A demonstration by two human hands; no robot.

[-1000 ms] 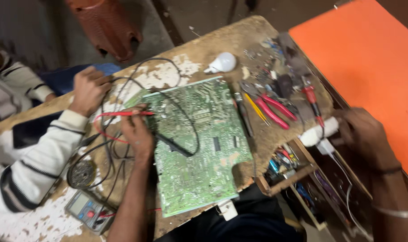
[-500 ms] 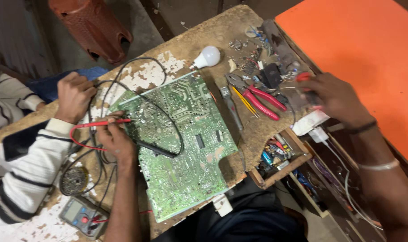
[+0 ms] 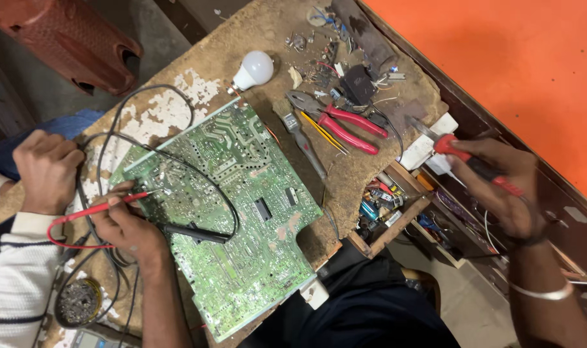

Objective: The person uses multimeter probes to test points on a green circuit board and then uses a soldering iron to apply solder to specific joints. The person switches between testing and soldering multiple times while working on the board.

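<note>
A green circuit board (image 3: 242, 212) lies solder side up on the worn wooden bench (image 3: 254, 26). My left hand (image 3: 127, 225) rests on the board's left edge and pinches a red test probe (image 3: 106, 207), whose tip touches the board. A black probe (image 3: 191, 232) lies loose on the board, its black lead looping across it. My right hand (image 3: 503, 187) is off the bench's right side, above an open drawer, gripping a red-handled tool with a metal tip (image 3: 458, 149).
Another person's fist (image 3: 48, 169), in a white striped sleeve, rests at the bench's left edge. Red pliers (image 3: 345, 125), a white bulb (image 3: 253, 69) and small parts lie behind the board. A solder tin (image 3: 79, 301) and a meter sit at lower left. An orange surface (image 3: 512, 58) is on the right.
My right hand has moved from over the tools on the bench to the right and now holds the red-handled tool. My left hand stays on the board with the red probe.
</note>
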